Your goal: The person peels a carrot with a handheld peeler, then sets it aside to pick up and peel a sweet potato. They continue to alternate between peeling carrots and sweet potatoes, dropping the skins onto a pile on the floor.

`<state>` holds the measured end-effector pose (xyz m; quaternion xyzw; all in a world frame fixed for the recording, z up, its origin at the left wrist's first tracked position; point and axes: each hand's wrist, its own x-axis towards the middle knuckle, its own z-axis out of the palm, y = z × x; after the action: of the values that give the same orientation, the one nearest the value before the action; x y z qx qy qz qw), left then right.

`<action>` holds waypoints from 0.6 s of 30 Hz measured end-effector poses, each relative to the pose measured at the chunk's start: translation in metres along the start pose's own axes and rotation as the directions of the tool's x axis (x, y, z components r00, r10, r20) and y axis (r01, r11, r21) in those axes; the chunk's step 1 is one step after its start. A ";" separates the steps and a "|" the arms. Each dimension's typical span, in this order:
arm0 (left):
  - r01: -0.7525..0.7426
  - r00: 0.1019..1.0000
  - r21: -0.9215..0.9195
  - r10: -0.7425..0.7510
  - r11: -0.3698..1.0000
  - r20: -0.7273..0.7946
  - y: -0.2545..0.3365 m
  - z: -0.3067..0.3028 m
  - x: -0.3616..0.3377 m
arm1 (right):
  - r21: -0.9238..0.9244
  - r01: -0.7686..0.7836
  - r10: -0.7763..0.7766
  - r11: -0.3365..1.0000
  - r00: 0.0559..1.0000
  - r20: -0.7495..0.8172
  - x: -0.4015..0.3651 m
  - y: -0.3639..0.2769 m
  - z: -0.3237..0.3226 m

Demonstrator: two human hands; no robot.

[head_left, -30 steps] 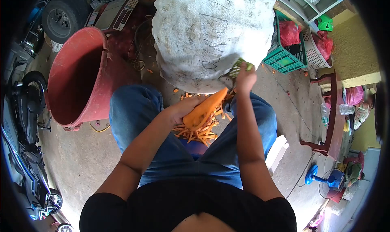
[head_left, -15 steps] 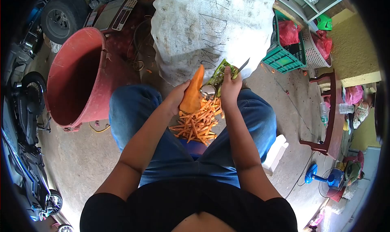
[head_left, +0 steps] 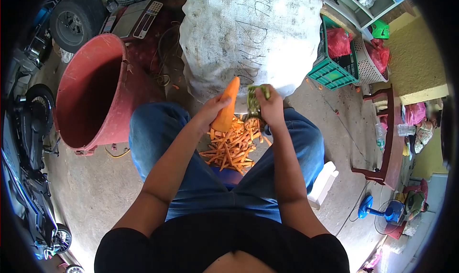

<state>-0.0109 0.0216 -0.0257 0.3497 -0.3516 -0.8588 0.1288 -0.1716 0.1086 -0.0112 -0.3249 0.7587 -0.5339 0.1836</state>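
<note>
Leaning slightly toward one o'clock, the peeled orange root (head_left: 227,108) is held tip up in the left hand (head_left: 209,111), thumb across its face and fingers partly curled at its side; their far ends are hidden. At its three o'clock, the right hand (head_left: 273,111) is closed round a green hand tool (head_left: 253,101), whose motion blur hides its edge and exact grip. Below both, cut strips (head_left: 229,146) lie heaped over a blue container (head_left: 224,172) between the knees. From that heap, a white woven sack (head_left: 248,39) bulges at twelve o'clock, a red tub (head_left: 135,98) stands at ten and a green crate (head_left: 340,76) at two. A damp, freshly bared root could slip or twist in the one-handed hold, letting the tool skid toward the left thumb; a hard stroke might also knock strips off the loose, high heap onto the floor (head_left: 95,182).
</note>
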 end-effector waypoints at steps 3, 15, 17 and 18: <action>-0.293 0.955 0.508 0.279 0.810 0.104 0.004 0.001 -0.003 | -0.403 0.217 -0.042 0.889 0.915 0.401 -0.007 -0.012 -0.010; -0.564 0.812 0.754 0.394 0.337 0.431 0.018 0.020 -0.039 | -0.425 0.239 -0.015 0.873 0.884 0.466 0.001 0.033 -0.003; -0.631 0.770 0.573 0.327 0.523 0.548 0.017 0.029 -0.045 | -0.391 0.203 0.041 0.897 0.845 0.533 0.003 0.060 0.003; -0.630 0.769 0.570 0.324 0.527 0.551 0.011 0.029 -0.041 | -0.395 0.199 0.046 0.897 0.846 0.531 0.000 0.067 0.010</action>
<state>-0.0016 0.0475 0.0178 0.0857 -0.7640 -0.6232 0.1436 -0.1854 0.1168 -0.0773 -0.5221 0.7647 -0.2478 0.2851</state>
